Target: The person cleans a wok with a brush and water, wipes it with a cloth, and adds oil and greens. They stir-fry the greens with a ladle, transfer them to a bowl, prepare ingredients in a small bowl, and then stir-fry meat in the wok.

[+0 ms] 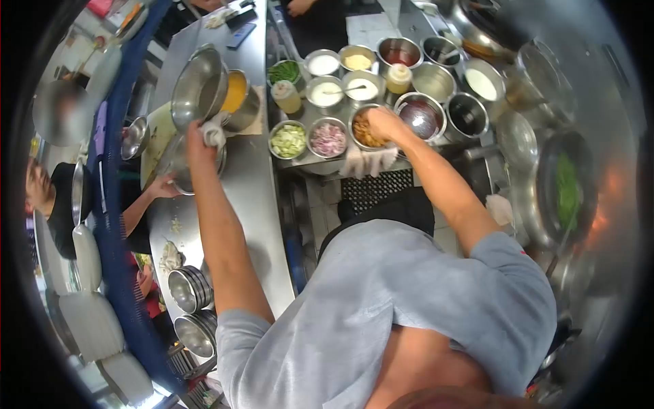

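My left hand is closed on a deep metal pan, with a white cloth bunched at the grip. The pan is tilted above the steel counter, beside a metal pot of orange-yellow liquid. My right hand reaches into a round metal container of brown food pieces, its fingers bent and partly hidden among them. Next to that container stand one of chopped pink-and-white pieces and one of chopped pale green pieces. A dark red-brown liquid fills the metal container on the other side.
Squeeze bottles and several ingredient tins stand behind. At right, a wok with greens sits near flames. Another person's hand holds a metal bowl at left. Stacked metal bowls stand on the steel counter.
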`<state>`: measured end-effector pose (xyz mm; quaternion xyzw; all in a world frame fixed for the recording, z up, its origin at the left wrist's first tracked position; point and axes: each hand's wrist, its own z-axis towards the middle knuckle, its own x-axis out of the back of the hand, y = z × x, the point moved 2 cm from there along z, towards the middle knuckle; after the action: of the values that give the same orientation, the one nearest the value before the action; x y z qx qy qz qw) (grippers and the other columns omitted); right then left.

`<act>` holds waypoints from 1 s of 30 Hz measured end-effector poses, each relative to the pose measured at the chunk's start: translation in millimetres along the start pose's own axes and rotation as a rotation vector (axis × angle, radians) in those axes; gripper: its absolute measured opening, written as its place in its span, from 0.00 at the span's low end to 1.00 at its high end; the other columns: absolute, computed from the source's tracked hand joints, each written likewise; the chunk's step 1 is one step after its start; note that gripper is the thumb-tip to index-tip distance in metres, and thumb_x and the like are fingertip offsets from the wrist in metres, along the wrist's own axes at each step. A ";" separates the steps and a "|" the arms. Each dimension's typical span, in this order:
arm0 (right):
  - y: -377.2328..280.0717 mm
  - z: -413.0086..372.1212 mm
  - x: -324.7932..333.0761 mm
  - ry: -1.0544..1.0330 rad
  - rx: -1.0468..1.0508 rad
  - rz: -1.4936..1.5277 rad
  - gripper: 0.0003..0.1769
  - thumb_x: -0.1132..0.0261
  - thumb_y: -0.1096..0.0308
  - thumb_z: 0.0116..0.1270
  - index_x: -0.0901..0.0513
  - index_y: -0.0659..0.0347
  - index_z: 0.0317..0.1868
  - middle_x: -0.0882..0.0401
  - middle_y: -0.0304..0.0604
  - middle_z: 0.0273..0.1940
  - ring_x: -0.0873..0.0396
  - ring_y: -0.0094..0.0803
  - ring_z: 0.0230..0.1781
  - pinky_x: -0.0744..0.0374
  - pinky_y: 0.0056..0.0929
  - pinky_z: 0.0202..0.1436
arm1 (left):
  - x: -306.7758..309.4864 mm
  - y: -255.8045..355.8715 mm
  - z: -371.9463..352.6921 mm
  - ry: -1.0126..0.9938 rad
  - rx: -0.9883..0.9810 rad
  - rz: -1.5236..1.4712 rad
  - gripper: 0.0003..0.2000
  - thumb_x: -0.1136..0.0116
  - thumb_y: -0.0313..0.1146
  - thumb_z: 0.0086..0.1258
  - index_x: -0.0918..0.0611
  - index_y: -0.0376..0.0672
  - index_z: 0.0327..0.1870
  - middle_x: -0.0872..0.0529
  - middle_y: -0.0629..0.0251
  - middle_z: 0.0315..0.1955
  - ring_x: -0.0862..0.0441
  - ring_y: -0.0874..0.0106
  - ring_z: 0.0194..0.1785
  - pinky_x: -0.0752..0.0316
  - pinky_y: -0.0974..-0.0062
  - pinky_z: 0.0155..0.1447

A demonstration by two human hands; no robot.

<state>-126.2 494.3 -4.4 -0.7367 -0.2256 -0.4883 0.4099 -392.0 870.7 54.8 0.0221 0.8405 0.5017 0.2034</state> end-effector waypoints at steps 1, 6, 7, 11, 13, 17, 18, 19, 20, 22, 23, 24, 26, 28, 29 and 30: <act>4.9 12.1 -6.8 0.013 0.012 -0.037 0.10 0.35 0.72 0.51 0.16 0.66 0.35 0.18 0.61 0.38 0.18 0.51 0.41 0.21 0.43 0.44 | -1.6 6.7 12.3 0.003 -0.043 0.002 0.16 0.48 0.39 0.64 0.25 0.34 0.44 0.20 0.55 0.36 0.18 0.60 0.40 0.20 0.61 0.45; 0.9 21.5 -11.9 -0.161 -0.058 -0.140 0.21 0.28 0.62 0.50 0.17 0.66 0.42 0.17 0.59 0.41 0.18 0.50 0.44 0.20 0.42 0.49 | 2.1 25.9 36.8 0.037 -0.195 0.033 0.16 0.49 0.36 0.64 0.26 0.31 0.46 0.20 0.52 0.40 0.17 0.57 0.42 0.19 0.57 0.46; 13.2 31.7 -25.1 -0.115 -0.020 -0.161 0.20 0.31 0.63 0.54 0.19 0.65 0.46 0.18 0.59 0.43 0.19 0.51 0.46 0.21 0.43 0.50 | 5.0 30.0 39.5 0.057 -0.205 0.019 0.16 0.49 0.35 0.65 0.27 0.30 0.47 0.20 0.52 0.40 0.17 0.57 0.43 0.19 0.56 0.46; 15.6 33.8 -15.6 -0.117 0.098 -0.107 0.15 0.36 0.71 0.56 0.19 0.64 0.45 0.19 0.60 0.42 0.21 0.53 0.47 0.23 0.45 0.51 | 20.9 43.6 39.7 0.212 -0.191 -0.160 0.16 0.50 0.34 0.66 0.27 0.29 0.48 0.20 0.50 0.42 0.17 0.56 0.43 0.19 0.56 0.46; 24.0 39.0 -16.3 -0.106 0.100 -0.100 0.14 0.36 0.71 0.56 0.18 0.63 0.44 0.19 0.60 0.41 0.21 0.54 0.46 0.23 0.45 0.50 | 15.8 55.7 49.8 0.220 -0.226 -0.193 0.16 0.51 0.33 0.66 0.27 0.29 0.48 0.20 0.50 0.42 0.17 0.55 0.44 0.19 0.57 0.46; 34.2 42.8 -19.7 -0.109 0.062 -0.052 0.19 0.32 0.71 0.51 0.19 0.63 0.47 0.19 0.61 0.39 0.20 0.55 0.44 0.22 0.45 0.48 | 6.8 87.2 62.5 0.123 -0.141 -0.152 0.16 0.51 0.31 0.66 0.27 0.27 0.50 0.21 0.48 0.44 0.17 0.55 0.44 0.18 0.58 0.45; 33.4 40.8 -19.6 -0.111 0.079 -0.054 0.20 0.31 0.70 0.51 0.19 0.63 0.46 0.19 0.60 0.39 0.20 0.54 0.45 0.22 0.44 0.48 | 4.3 90.4 68.3 0.150 -0.187 -0.044 0.17 0.51 0.31 0.66 0.27 0.26 0.49 0.21 0.47 0.44 0.17 0.55 0.44 0.18 0.58 0.45; 33.0 39.4 -20.3 -0.118 0.096 -0.059 0.20 0.31 0.69 0.51 0.19 0.64 0.46 0.18 0.59 0.40 0.20 0.54 0.45 0.23 0.44 0.49 | 7.6 91.3 80.6 0.181 -0.229 0.062 0.17 0.51 0.31 0.66 0.28 0.25 0.49 0.21 0.46 0.43 0.17 0.55 0.44 0.18 0.59 0.44; 39.3 43.2 -28.0 -0.107 0.083 -0.056 0.18 0.30 0.67 0.52 0.19 0.64 0.44 0.18 0.58 0.39 0.21 0.53 0.45 0.23 0.43 0.48 | 20.7 88.2 118.4 0.189 -0.115 -0.030 0.16 0.50 0.30 0.65 0.27 0.25 0.48 0.21 0.46 0.41 0.17 0.56 0.43 0.18 0.59 0.42; 36.8 41.0 -23.5 -0.112 0.046 -0.028 0.17 0.30 0.67 0.52 0.19 0.64 0.42 0.18 0.58 0.38 0.20 0.53 0.44 0.23 0.43 0.47 | 34.7 80.1 108.7 0.184 -0.166 -0.032 0.17 0.49 0.31 0.65 0.27 0.25 0.48 0.20 0.47 0.41 0.17 0.56 0.43 0.18 0.59 0.42; 34.3 39.0 -21.5 -0.112 0.008 0.010 0.16 0.31 0.67 0.52 0.19 0.65 0.41 0.18 0.58 0.38 0.20 0.53 0.43 0.23 0.43 0.46 | 46.0 73.5 92.8 0.176 -0.223 -0.024 0.17 0.49 0.32 0.64 0.27 0.26 0.48 0.20 0.49 0.41 0.17 0.57 0.42 0.19 0.60 0.42; 34.6 37.4 -21.2 -0.079 0.023 0.046 0.14 0.31 0.68 0.53 0.19 0.65 0.39 0.18 0.57 0.36 0.20 0.53 0.41 0.23 0.42 0.44 | 56.8 65.4 69.2 0.171 -0.279 -0.013 0.17 0.48 0.33 0.64 0.26 0.26 0.48 0.20 0.50 0.41 0.17 0.57 0.42 0.19 0.61 0.41; 13.7 30.9 -5.3 -0.132 -0.079 0.033 0.16 0.33 0.71 0.55 0.18 0.63 0.46 0.19 0.60 0.42 0.22 0.53 0.47 0.24 0.43 0.51 | 71.4 43.6 10.0 0.332 -0.296 -0.025 0.18 0.47 0.35 0.64 0.26 0.28 0.48 0.20 0.52 0.41 0.17 0.59 0.42 0.20 0.63 0.42; 24.0 34.8 -15.4 -0.099 -0.045 0.052 0.14 0.33 0.73 0.55 0.18 0.64 0.44 0.19 0.60 0.41 0.21 0.54 0.46 0.24 0.44 0.50 | 106.5 6.1 -28.4 0.424 -0.261 -0.076 0.19 0.46 0.36 0.63 0.25 0.30 0.48 0.20 0.53 0.42 0.18 0.60 0.42 0.21 0.63 0.43; 29.9 38.5 -20.3 -0.091 -0.051 0.060 0.14 0.33 0.73 0.55 0.18 0.64 0.44 0.19 0.60 0.41 0.21 0.54 0.46 0.24 0.44 0.50 | 127.5 -20.4 -34.3 0.415 -0.250 -0.108 0.19 0.45 0.36 0.63 0.25 0.29 0.48 0.20 0.53 0.42 0.18 0.60 0.42 0.21 0.64 0.44; 32.7 40.9 -24.6 -0.058 0.010 0.028 0.12 0.34 0.71 0.54 0.18 0.65 0.39 0.19 0.60 0.37 0.21 0.55 0.42 0.23 0.44 0.46 | 140.9 -37.5 -43.1 0.406 -0.235 -0.135 0.19 0.45 0.36 0.62 0.26 0.29 0.48 0.20 0.52 0.43 0.18 0.60 0.42 0.21 0.64 0.44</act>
<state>-90.7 511.3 -46.9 -0.7515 -0.2295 -0.4596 0.4138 -530.5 850.1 -4.4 -0.1595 0.7994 0.5756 0.0647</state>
